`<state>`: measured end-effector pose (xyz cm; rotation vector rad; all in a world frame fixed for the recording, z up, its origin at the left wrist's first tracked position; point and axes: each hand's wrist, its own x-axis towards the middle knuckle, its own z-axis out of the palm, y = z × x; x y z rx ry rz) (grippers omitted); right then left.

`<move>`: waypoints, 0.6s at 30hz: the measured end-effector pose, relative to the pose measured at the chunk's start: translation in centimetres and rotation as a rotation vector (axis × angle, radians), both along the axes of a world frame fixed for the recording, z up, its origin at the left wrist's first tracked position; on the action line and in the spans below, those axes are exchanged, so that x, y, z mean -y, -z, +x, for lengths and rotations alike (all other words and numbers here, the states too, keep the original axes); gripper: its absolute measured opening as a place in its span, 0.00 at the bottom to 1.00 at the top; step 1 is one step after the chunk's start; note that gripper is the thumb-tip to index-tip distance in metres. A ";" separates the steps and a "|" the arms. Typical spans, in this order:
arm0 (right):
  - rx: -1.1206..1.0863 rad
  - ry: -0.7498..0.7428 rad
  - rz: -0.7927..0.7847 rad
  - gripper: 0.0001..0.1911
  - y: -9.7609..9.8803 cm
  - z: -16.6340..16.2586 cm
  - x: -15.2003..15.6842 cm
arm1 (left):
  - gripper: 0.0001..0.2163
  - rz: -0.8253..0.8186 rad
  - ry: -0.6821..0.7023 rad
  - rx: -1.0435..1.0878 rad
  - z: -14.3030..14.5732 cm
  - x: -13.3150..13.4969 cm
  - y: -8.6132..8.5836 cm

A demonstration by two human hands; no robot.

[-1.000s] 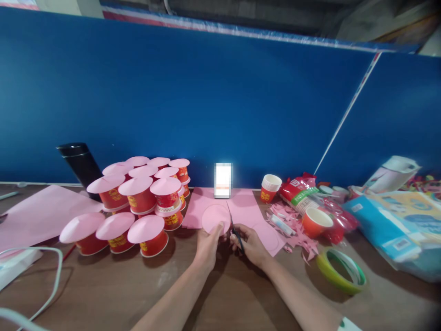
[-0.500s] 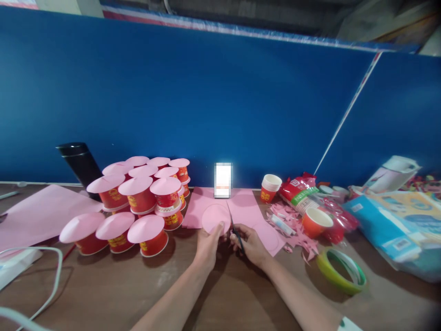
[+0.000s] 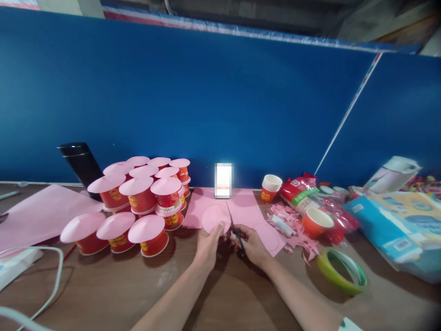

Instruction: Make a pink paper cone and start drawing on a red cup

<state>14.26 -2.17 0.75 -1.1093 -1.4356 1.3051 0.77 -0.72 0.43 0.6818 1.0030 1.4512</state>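
the left hand (image 3: 207,247) was closed on a pink paper disc (image 3: 214,217), its thumb lying over the disc's near margin; the fingers beneath were mostly hidden. the right hand (image 3: 253,246) gripped the dark scissors (image 3: 240,242), whose blades ran up beside the disc's right-hand rim; whether they touched it, i could not tell. the disc was around the middle of the desk (image 3: 120,285), by the near side of the pink sheets (image 3: 245,202) that reached toward the desk's back edge. it looked light, thin and bendy, likelier to crease or tear under a hard pinch than to slip, so a flat, gentle hold near the rim, thumb on top and clear of the blades, seemed best. toward the desk's left edge stood red cups (image 3: 154,246) with pink paper tops (image 3: 146,228); toward its right edge lay pink scraps (image 3: 312,248) and a roll of tape (image 3: 328,275).
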 end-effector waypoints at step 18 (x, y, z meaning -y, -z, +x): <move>0.011 -0.009 0.033 0.19 0.0 0.1 0.0 | 0.18 -0.024 -0.001 -0.046 -0.1 0.0 -0.1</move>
